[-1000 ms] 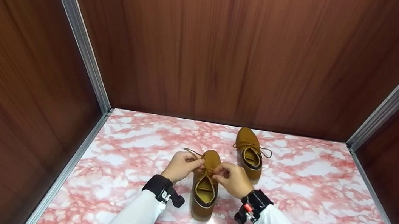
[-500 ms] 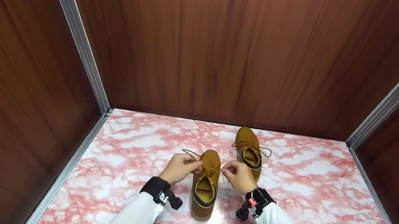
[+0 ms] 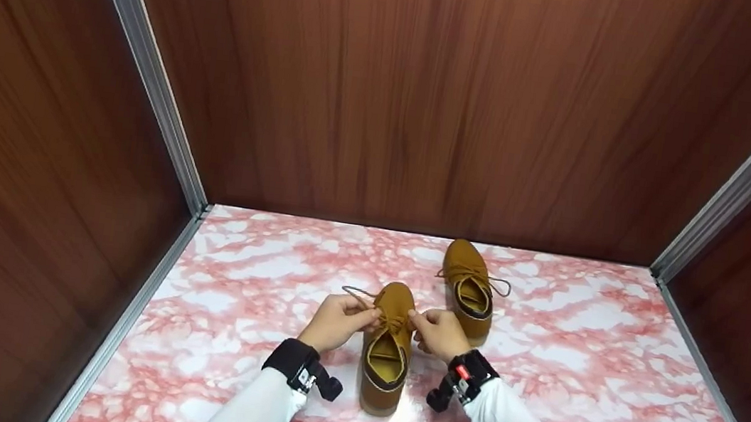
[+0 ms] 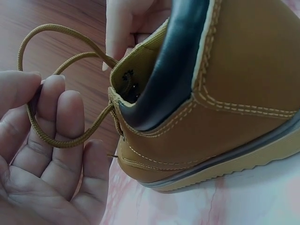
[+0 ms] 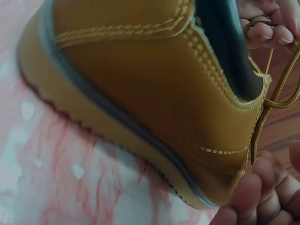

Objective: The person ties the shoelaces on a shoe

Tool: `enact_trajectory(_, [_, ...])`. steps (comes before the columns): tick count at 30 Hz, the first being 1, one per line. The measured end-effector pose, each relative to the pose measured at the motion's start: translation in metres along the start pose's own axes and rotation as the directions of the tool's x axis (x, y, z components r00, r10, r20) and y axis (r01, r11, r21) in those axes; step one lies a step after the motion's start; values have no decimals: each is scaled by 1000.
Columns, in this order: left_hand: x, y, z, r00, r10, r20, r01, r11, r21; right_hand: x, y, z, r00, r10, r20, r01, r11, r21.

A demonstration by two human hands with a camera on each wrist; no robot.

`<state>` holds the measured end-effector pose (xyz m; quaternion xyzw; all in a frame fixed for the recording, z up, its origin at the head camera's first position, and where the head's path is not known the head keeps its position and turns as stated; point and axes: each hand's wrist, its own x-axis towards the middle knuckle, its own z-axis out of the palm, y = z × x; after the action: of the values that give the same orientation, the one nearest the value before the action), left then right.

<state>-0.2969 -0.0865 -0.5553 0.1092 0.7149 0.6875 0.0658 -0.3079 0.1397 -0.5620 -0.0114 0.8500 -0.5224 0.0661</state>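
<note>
A tan-brown lace-up shoe (image 3: 379, 399) stands upright with its toe pointing away, between the two hands. My left hand (image 3: 337, 321) pinches a loop of its brown shoelace (image 4: 61, 28) between thumb and fingers, left of the laced front. At the opposite side, my right hand (image 3: 443, 334) has thumb and fingertips right at the shoe's lacing. In the right wrist view, a strand of lace runs down behind the right fingers (image 5: 265, 176); I cannot tell whether they grip it. A knot (image 3: 394, 324) shows at the top of the lacing.
A matching second shoe (image 3: 464, 256) stands farther back to the right, its lace ends spread sideways. Beneath both lies a pink-and-white marbled surface (image 3: 224, 336). Dark wood-grain panels (image 3: 389, 98) with grey metal corner strips enclose it at the back and sides.
My right hand left the lacing, moved a little to the right beside the shoe, and is now back at the shoe's side. The left hand stays at the lace with only slight movement.
</note>
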Motion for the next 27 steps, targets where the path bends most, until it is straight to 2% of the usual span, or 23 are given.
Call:
enact_trajectory(3, [-1,-2,0,1000,-5,3,5,1000,2,2,-2,5,998,50,23,-50,999,16])
enact_trajectory(8, [-2,-4,0,1000,-2,31,1,1000,17,6,-3,12,994,81,73,-80,997,-17])
enact_trajectory(12, [-3,-4,1,999,-3,49,2,1000,18,6,-2,12,993,98,67,-96,995,-27])
enact_trajectory(19, [-5,-5,1,999,-3,44,2,1000,17,5,-5,10,984,155,92,-157,988,8])
enact_trajectory(27, [-6,-3,1,999,9,51,-10,1000,18,8,-6,7,990,129,62,-126,991,-38])
